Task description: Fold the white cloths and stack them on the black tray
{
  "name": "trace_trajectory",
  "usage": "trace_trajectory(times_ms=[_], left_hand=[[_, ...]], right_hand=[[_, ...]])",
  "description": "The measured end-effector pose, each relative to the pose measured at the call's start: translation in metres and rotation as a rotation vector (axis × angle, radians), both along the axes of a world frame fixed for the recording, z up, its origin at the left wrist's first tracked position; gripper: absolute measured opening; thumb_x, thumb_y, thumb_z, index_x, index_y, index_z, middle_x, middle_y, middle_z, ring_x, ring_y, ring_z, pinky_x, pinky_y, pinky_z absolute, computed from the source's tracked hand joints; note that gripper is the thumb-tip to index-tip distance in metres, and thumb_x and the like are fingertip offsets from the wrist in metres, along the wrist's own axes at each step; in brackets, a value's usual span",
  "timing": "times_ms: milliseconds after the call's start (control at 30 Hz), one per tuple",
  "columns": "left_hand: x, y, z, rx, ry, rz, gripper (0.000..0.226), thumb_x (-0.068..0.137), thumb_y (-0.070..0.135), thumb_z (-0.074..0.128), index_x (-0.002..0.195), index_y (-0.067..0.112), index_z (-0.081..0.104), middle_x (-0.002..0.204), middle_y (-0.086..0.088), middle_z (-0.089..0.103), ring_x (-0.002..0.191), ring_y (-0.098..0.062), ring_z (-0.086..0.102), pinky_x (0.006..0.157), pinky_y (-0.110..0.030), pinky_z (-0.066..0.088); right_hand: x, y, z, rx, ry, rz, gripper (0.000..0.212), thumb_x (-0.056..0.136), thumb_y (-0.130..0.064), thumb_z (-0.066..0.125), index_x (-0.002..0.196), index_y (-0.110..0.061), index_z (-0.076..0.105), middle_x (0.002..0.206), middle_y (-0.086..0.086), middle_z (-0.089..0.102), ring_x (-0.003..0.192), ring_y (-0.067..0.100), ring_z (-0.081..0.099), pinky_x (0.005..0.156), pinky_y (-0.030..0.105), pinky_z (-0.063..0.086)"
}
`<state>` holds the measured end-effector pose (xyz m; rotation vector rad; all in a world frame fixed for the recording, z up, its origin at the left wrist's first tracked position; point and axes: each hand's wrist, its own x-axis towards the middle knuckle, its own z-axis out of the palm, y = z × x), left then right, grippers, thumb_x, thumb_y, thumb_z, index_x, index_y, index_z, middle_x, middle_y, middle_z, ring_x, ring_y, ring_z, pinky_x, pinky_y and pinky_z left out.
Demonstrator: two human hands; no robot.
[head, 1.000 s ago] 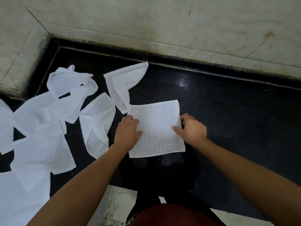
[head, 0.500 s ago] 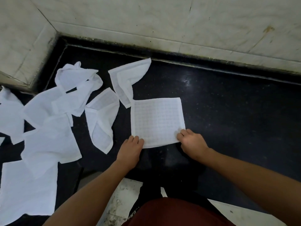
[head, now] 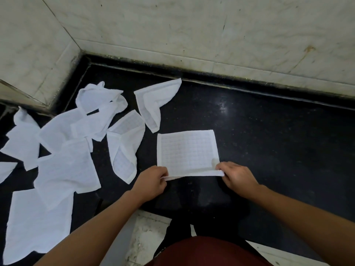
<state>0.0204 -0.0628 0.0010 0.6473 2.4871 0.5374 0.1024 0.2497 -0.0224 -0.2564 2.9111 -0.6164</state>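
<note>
Black polished slab [head: 269,143] below pale marble wall [head: 192,35]. At left, loose heap of white cloths [head: 63,166], cut off by the frame edge. Left hand [head: 151,181] pinching the near-left corner of flat checked cloth [head: 187,150]; right hand [head: 238,177] pinching the near-right corner, near edge lifted. Fingertips partly hidden under fabric.

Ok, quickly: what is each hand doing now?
Left hand: pinching the near left corner of the flat cloth.
Right hand: pinching its near right corner.
</note>
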Motion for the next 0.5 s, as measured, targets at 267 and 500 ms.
trace_trajectory(times_ms=[267, 500], left_hand=[[-0.035, -0.006, 0.007, 0.115, -0.106, 0.182, 0.009, 0.078, 0.009, 0.065, 0.084, 0.012, 0.072, 0.080, 0.006, 0.067, 0.078, -0.009, 0.061, 0.074, -0.024, 0.049], [-0.103, 0.010, -0.008, 0.216, -0.162, 0.562, 0.005, 0.081, 0.012, 0.070, 0.084, 0.015, 0.071, 0.082, -0.006, 0.070, 0.081, -0.023, 0.067, 0.080, -0.039, 0.056]], right_hand=[[-0.025, 0.011, 0.006, -0.235, -0.273, -0.197, 0.009, 0.089, -0.031, 0.062, 0.086, -0.025, 0.068, 0.089, -0.015, 0.066, 0.086, 0.007, 0.057, 0.072, 0.033, 0.050], [-0.095, 0.009, 0.000, -0.504, -0.369, -0.609, 0.028, 0.088, -0.022, 0.067, 0.069, -0.002, 0.064, 0.062, 0.008, 0.063, 0.059, 0.015, 0.056, 0.065, 0.037, 0.051]])
